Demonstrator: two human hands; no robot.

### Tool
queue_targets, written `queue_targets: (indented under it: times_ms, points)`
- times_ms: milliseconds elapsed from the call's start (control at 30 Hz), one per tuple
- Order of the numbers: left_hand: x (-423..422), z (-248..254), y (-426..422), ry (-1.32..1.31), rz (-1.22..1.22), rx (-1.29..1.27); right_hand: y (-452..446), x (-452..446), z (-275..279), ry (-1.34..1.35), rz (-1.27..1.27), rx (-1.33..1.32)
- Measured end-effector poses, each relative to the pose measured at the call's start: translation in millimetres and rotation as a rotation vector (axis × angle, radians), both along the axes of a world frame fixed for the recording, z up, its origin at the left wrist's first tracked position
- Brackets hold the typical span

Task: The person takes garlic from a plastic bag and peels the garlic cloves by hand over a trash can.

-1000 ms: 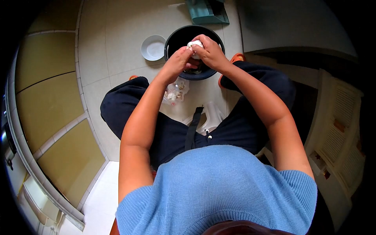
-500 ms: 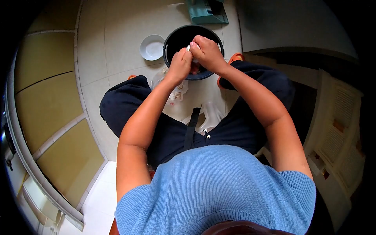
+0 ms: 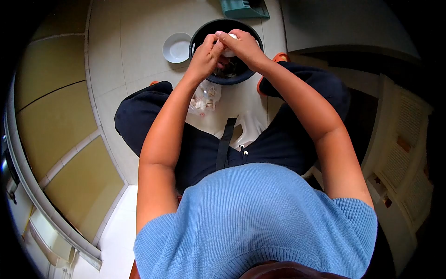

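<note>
Both hands are together over a dark round bin [image 3: 258, 38] on the floor. My right hand [image 3: 244, 50] has its fingers curled around a white garlic bulb [image 3: 231, 49], partly hidden by the fingers. My left hand [image 3: 203, 59] is closed against the bulb's left side, its fingertips meeting the right hand's thumb. Some loose scraps show in the bottom of the bin below the hands. Beside my left wrist, a clear plastic bag [image 3: 205, 98] with several whitish bulbs lies on the tiles.
A white bowl [image 3: 177, 48] stands on the floor just left of the bin. Behind the bin is a teal dustpan [image 3: 244, 9]. My legs are spread on either side, an orange shoe [image 3: 280, 57] near the bin's right. Cabinet doors [image 3: 55, 111] line the left.
Both hands have shifted slightly up in the view, as have the bin and bowl. The fingers have changed their hold, and more of the white bulb shows.
</note>
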State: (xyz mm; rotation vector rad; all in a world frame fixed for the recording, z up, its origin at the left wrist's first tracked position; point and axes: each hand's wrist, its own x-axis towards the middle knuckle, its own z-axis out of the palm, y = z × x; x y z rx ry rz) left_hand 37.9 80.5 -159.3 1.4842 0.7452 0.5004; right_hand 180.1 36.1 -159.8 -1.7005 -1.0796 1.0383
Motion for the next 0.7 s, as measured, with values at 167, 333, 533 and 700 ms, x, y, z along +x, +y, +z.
queue_targets:
  times_ms: [167,333,533,700]
  points:
    - [-3.9,6.2,-0.1,0.164,0.002,-0.163,0.6,1.2,11.9,-0.133,-0.014,-0.007]
    - [-1.6,0.2,-5.4,0.038,-0.107,-0.080,-1.1,3.6,7.1,-0.210,-0.046,0.036]
    - [-4.8,-1.8,-15.2,0.057,-0.139,-0.036,-3.5,3.7,13.5,-0.209,0.012,0.046]
    - [-11.6,-1.2,-21.7,0.081,-0.160,-0.121,-5.6,2.9,-0.9,-0.167,0.073,0.067]
